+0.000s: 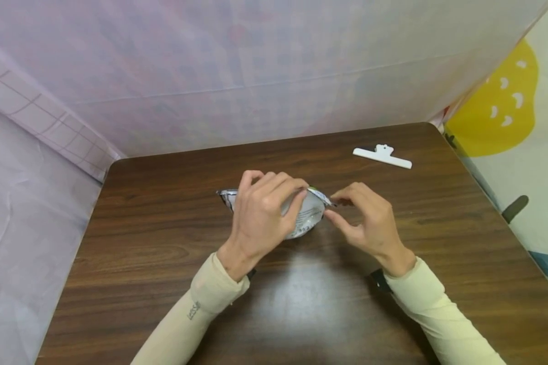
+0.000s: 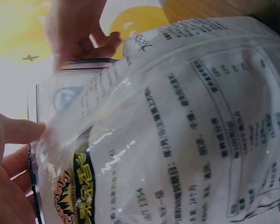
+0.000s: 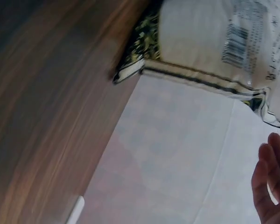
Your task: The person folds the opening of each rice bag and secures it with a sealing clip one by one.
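A white printed food bag (image 1: 308,215) with dark trim is held up over the table, tilted, its top edge toward the hands. In the left wrist view the bag (image 2: 177,126) shows rows of dark print, a boxed table and a black and gold logo. My left hand (image 1: 265,208) grips the bag's top edge, thumb on the near side and fingers behind. At the right end of that edge, my right hand (image 1: 367,218) pinches the corner between thumb and forefinger. A barcode and a folded lower seam of the bag (image 3: 200,42) appear in the right wrist view. The bag's contents are hidden.
A white clip (image 1: 383,155) with a long bar lies toward the back right of the brown wooden table (image 1: 141,243). Behind the table hangs a pale cloth (image 1: 255,76). A yellow printed shape (image 1: 498,106) marks the cloth at right.
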`<control>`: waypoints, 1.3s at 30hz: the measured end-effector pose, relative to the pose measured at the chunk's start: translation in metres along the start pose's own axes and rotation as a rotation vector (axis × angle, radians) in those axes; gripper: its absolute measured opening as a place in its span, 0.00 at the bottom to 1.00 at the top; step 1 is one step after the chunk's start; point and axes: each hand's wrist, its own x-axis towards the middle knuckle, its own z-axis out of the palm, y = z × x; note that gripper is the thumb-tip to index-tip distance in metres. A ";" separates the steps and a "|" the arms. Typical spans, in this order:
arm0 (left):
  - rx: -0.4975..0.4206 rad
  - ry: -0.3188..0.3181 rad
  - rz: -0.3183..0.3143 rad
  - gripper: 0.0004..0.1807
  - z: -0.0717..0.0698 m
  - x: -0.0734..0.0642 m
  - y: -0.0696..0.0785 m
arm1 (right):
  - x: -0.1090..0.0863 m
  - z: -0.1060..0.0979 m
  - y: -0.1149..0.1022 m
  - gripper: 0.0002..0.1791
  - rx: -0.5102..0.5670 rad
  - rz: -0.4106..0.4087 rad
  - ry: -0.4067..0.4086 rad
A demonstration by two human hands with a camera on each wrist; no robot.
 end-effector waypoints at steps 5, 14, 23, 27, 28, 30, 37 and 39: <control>0.004 -0.017 -0.002 0.08 0.000 -0.002 -0.001 | 0.003 0.001 -0.003 0.24 0.273 0.084 0.016; 0.019 -0.004 -0.010 0.15 0.000 -0.002 0.001 | 0.009 0.006 -0.010 0.11 0.406 0.187 -0.014; 0.054 -0.008 -0.007 0.15 0.002 -0.001 0.001 | 0.011 0.010 -0.012 0.14 0.389 0.170 -0.012; 0.054 -0.011 -0.003 0.15 0.002 -0.001 0.000 | 0.011 0.011 -0.012 0.14 0.373 0.164 -0.008; 0.053 -0.011 -0.002 0.14 0.002 -0.001 0.000 | 0.011 0.011 -0.012 0.14 0.370 0.165 -0.008; 0.049 -0.012 -0.003 0.14 0.001 -0.001 0.001 | 0.011 0.012 -0.012 0.14 0.368 0.168 -0.005; 0.045 -0.017 -0.003 0.13 0.000 -0.001 0.001 | 0.011 0.015 -0.013 0.15 0.361 0.171 -0.008; 0.046 -0.017 -0.002 0.13 0.000 -0.001 0.001 | 0.011 0.015 -0.013 0.15 0.363 0.167 -0.004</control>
